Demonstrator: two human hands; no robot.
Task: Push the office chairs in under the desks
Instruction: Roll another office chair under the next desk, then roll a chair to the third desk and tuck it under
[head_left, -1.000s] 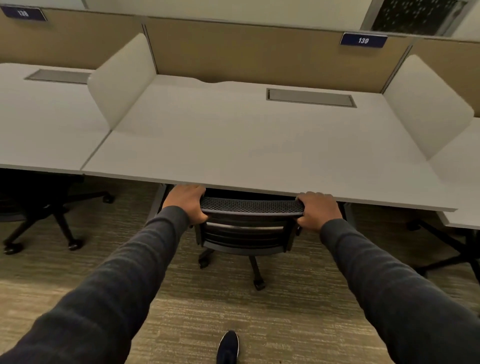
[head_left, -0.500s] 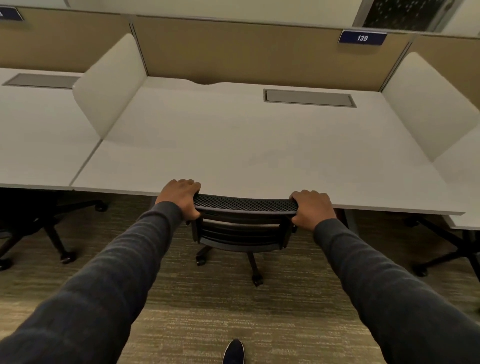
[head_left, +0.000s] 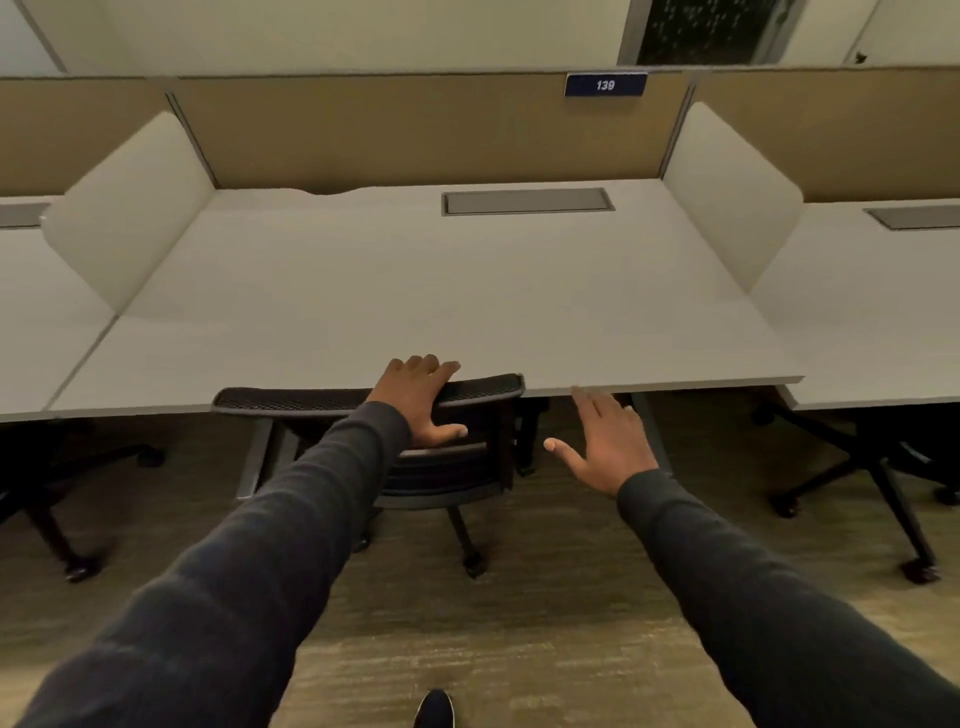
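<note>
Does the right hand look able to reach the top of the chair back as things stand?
Probably yes. The right hand is open just beside the right end of the chair back, with nothing between them.

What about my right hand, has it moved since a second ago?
Yes. The right hand let go of the chair and shifted right along the desk, now below the sign.

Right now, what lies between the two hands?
In the head view, the right end of the chair back lies between the left hand and right hand.
</note>
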